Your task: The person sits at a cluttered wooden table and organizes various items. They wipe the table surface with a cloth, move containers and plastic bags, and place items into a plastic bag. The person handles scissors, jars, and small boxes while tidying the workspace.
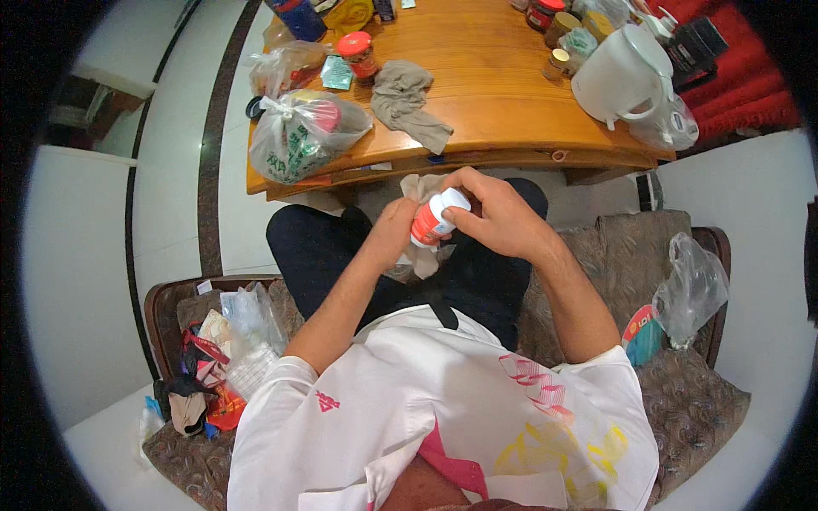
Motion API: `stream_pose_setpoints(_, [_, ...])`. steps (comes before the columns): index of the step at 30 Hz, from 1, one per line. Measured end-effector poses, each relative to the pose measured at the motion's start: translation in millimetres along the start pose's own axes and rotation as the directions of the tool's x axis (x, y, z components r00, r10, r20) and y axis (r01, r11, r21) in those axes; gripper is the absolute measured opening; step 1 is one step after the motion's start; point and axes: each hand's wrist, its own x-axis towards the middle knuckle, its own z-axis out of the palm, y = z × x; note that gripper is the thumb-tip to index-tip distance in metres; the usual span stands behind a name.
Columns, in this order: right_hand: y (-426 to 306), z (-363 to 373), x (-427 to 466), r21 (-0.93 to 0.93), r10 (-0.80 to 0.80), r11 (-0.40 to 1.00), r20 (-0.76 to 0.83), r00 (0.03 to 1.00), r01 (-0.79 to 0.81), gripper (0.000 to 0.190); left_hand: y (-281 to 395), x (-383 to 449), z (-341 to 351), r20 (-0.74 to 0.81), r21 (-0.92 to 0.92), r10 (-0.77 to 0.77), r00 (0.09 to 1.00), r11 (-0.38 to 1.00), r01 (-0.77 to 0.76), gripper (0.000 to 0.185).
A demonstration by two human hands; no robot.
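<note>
A small white plastic pill bottle [429,223] with a red label and white cap is held tilted above my lap. My left hand [394,228] grips its body, and a beige cloth [422,260] hangs from the same hand, partly behind the bottle. At the cap end is my right hand [495,214], its thumb and fingers around the bottle's neck and cap. The fingers behind the bottle are hidden. Beyond my knees, a second, grey-beige cloth [409,102] lies crumpled on the wooden table [492,83], one end over its front edge.
On the table's left are a tied plastic bag [307,137], a red-lidded jar [358,56] and a green sachet [337,72]. A white kettle [623,76] stands at the right among several jars. The sofa [575,281] holds a clear bag [690,287] and piled packaging [223,351].
</note>
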Motion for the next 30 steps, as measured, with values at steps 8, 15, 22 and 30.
stream_pose_setpoints(8, [-3.3, 2.6, -6.1, 0.065, 0.078, 0.995, -0.063, 0.995, -0.074, 0.036, 1.2, -4.8, 9.1, 0.239, -0.675, -0.321, 0.916, 0.624, 0.394, 0.056])
stream_pose_setpoints(15, [14.7, 34.3, 12.5, 0.104, 0.090, 0.994, -0.525, 0.846, -0.041, 0.039, 19.7, 25.6, 19.7, -0.036, -0.919, -0.264, 0.964, 0.387, 0.072, 0.050])
stream_pose_setpoints(22, [21.3, 72.3, 41.1, -0.113, 0.053, 0.978, -0.676, 0.735, -0.174, 0.053, 46.6, 53.8, 48.5, -0.062, -0.931, -0.277, 0.959, 0.363, 0.045, 0.056])
stream_pose_setpoints(30, [27.9, 70.7, 41.9, -0.232, 0.018, 0.952, -0.609, 0.793, -0.200, 0.047, 26.7, 51.5, 49.7, -0.101, -0.941, -0.301, 0.948, 0.337, 0.007, 0.051])
